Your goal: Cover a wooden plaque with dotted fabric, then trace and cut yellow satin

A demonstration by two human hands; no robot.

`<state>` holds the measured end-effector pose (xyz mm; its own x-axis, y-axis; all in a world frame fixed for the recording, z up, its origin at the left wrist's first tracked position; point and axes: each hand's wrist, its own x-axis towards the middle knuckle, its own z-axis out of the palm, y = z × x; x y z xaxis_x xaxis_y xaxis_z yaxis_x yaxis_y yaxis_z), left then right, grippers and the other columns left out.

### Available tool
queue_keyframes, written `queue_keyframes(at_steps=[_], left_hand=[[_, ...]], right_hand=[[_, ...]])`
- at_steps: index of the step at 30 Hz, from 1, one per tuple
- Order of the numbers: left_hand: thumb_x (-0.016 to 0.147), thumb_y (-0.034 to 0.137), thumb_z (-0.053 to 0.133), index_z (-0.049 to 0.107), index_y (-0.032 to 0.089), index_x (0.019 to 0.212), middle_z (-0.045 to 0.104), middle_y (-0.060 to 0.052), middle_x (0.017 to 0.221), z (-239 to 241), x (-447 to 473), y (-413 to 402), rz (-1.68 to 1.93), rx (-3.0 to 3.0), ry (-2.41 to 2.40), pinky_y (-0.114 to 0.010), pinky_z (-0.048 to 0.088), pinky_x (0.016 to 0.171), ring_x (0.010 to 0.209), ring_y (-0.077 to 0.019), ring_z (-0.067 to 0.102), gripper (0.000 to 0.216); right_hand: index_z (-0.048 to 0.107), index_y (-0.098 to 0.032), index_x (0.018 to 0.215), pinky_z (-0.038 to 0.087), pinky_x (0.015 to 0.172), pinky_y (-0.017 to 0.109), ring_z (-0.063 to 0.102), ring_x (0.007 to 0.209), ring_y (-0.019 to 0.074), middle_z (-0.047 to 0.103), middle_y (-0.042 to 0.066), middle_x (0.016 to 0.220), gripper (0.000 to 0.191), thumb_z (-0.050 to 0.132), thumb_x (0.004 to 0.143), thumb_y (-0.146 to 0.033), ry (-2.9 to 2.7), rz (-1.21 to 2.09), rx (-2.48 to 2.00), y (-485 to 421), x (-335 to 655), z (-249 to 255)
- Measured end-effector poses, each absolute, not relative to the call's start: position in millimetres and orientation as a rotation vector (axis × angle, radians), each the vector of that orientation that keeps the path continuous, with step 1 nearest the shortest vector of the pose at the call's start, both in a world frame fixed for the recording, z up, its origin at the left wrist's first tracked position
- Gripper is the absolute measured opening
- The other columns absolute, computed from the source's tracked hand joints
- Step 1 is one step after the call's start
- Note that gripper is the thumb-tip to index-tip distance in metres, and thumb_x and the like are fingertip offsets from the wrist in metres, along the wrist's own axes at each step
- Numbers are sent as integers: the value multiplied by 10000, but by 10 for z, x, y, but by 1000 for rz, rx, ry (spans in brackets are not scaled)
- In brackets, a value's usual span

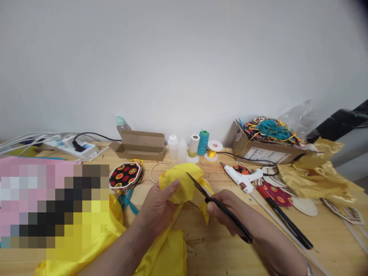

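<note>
Yellow satin fabric [181,182] is gripped by my left hand [161,203], the thumb pressed on its top; the held part looks rounded, as if stretched over a disc. A long tail of the same cloth [165,253] trails down onto the table. Black-handled scissors [222,211] are held in my right hand [225,209], their blades pointing up and left. The blade tips lie over the fabric's right side; whether they cut into it I cannot tell. A loose yellow strip hangs below the blades.
Behind my hands stand a thread cone [203,142], white bottles [173,147] and a cardboard box [142,145]. To the right lie a glue gun [243,176], a black-and-red tool [284,216] and gold fabric [319,180]. Patterned octagonal pieces [125,175] are at left.
</note>
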<state>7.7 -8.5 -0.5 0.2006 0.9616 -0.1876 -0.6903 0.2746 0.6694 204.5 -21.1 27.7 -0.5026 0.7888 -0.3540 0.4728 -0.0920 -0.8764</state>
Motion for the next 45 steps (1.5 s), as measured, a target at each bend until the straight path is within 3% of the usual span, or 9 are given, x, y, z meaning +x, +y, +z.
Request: queue_keyframes(at_steps=[4, 13, 25, 32, 37, 45], left_hand=[[711, 139, 753, 718, 145, 922, 765, -72, 887, -3, 91, -80, 1234, 465, 741, -254, 572, 670, 743, -184, 707, 214], [746, 122, 714, 721, 136, 920, 765, -82, 912, -17, 90, -72, 1238, 460, 783, -264, 580, 701, 782, -191, 711, 175], [725, 134, 735, 725, 139, 903, 762, -63, 851, 20, 96, -67, 1246, 489, 821, -255, 574, 692, 752, -187, 706, 178], [699, 184, 770, 723, 131, 924, 756, -64, 838, -5, 91, -73, 1236, 510, 807, -259, 562, 706, 743, -186, 701, 236], [707, 188, 765, 727, 140, 916, 758, -63, 853, -11, 91, -73, 1252, 523, 808, -248, 558, 699, 748, -179, 698, 217], [729, 188, 742, 730, 152, 919, 760, -64, 871, -12, 80, -70, 1245, 524, 817, -258, 553, 712, 780, -192, 701, 193]], right_hand=[[383, -187, 581, 196, 368, 188, 307, 407, 50, 347, -64, 472, 638, 439, 714, -809, -1896, 1661, -1406, -195, 2042, 317], [360, -192, 570, 174, 374, 200, 262, 412, 46, 284, -74, 474, 666, 437, 670, -846, -1922, 1687, -1355, -178, 2025, 339], [328, -196, 593, 155, 384, 210, 241, 434, 47, 276, -65, 518, 613, 347, 787, -777, -2003, 1581, -1386, -212, 2024, 386], [312, -200, 594, 171, 385, 202, 270, 435, 49, 292, -61, 531, 562, 396, 823, -705, -2014, 1586, -1438, -215, 2009, 437], [343, -194, 605, 171, 377, 195, 289, 424, 44, 306, -69, 510, 562, 499, 775, -707, -1881, 1691, -1368, -218, 2034, 276], [344, -194, 579, 134, 384, 215, 235, 417, 41, 280, -73, 481, 644, 413, 717, -819, -1925, 1649, -1344, -192, 2014, 286]])
